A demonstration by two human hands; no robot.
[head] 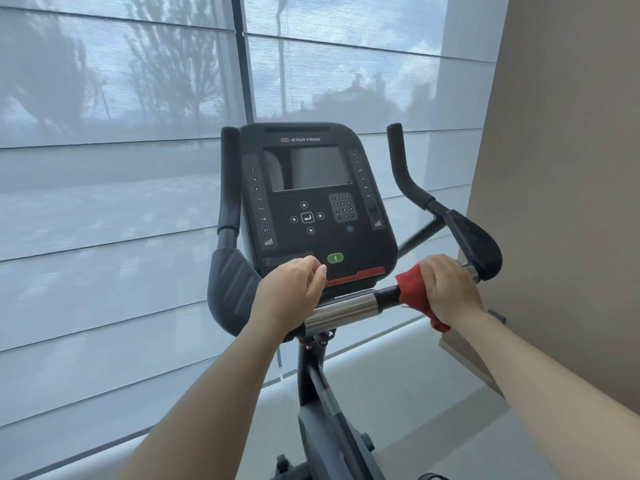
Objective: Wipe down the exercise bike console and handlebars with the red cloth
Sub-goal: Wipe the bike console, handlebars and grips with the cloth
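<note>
1. Cloth, red, is lying wrapped round the handlebar beneath my right hand, which is gripping both.
2. My left hand is sitting leftward over that bar, fingers curled, grasping nothing visible.

The console is a black, rounded panel tilted back, with a dark screen in its upper half, a number keypad and arrow keys below it, a green button near the lower edge and a red strip along the bottom. The handlebars are black, with an upright horn on each side of the console, padded rests lower down, and a crossbar with a chrome sleeve just under the console. The red cloth is bunched round the crossbar just right of that sleeve, gripped by the right hand, one end hanging below.
</note>
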